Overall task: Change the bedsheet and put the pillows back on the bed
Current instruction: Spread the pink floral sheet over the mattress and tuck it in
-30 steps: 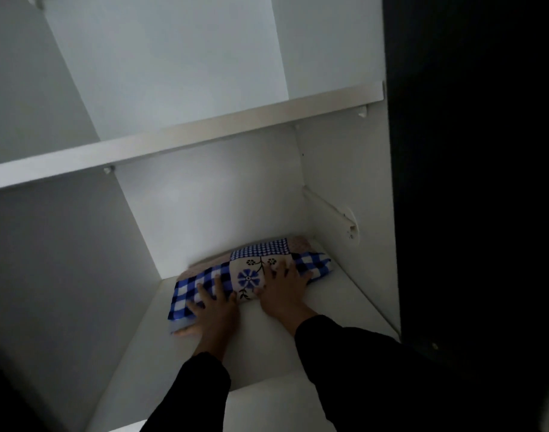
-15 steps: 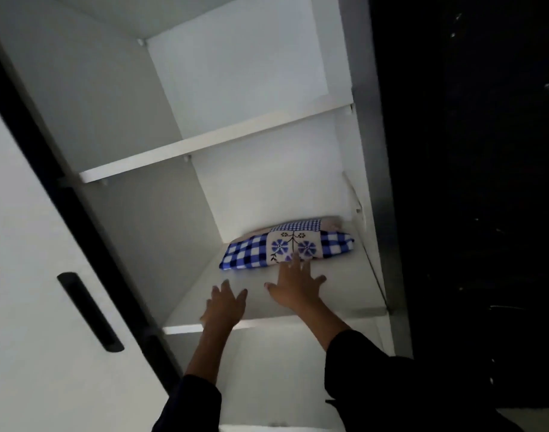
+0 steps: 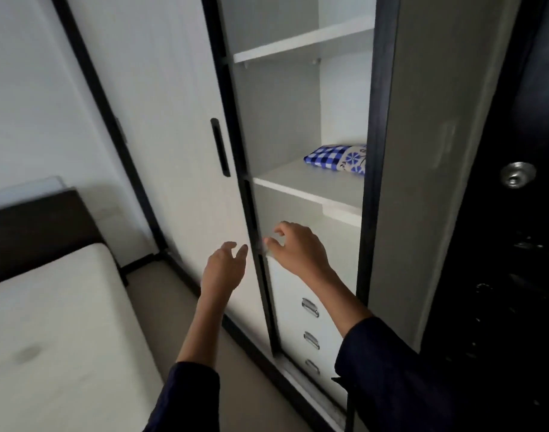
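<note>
A folded blue-and-white checked sheet (image 3: 337, 159) with a flower patch lies on the wardrobe's middle shelf (image 3: 307, 182), partly hidden by the right door frame. My left hand (image 3: 224, 266) hangs in front of the white sliding door (image 3: 173, 151), fingers loosely curled, holding nothing. My right hand (image 3: 295, 249) is below the shelf, at the dark edge of that door, fingers loosely curled and empty. The bare mattress (image 3: 58, 322) of the bed shows at the lower left, with no sheet and no pillows on it.
A dark headboard (image 3: 36, 232) stands behind the mattress. Three white drawers with metal handles (image 3: 310, 307) sit low in the wardrobe. An upper shelf (image 3: 301, 42) holds nothing I can see. A dark door with a round knob (image 3: 517, 174) is at the right.
Both hands have let go of the folded sheet and drawn back out of the wardrobe. My view has pulled away and swung left, so the bed and sliding door now show.
</note>
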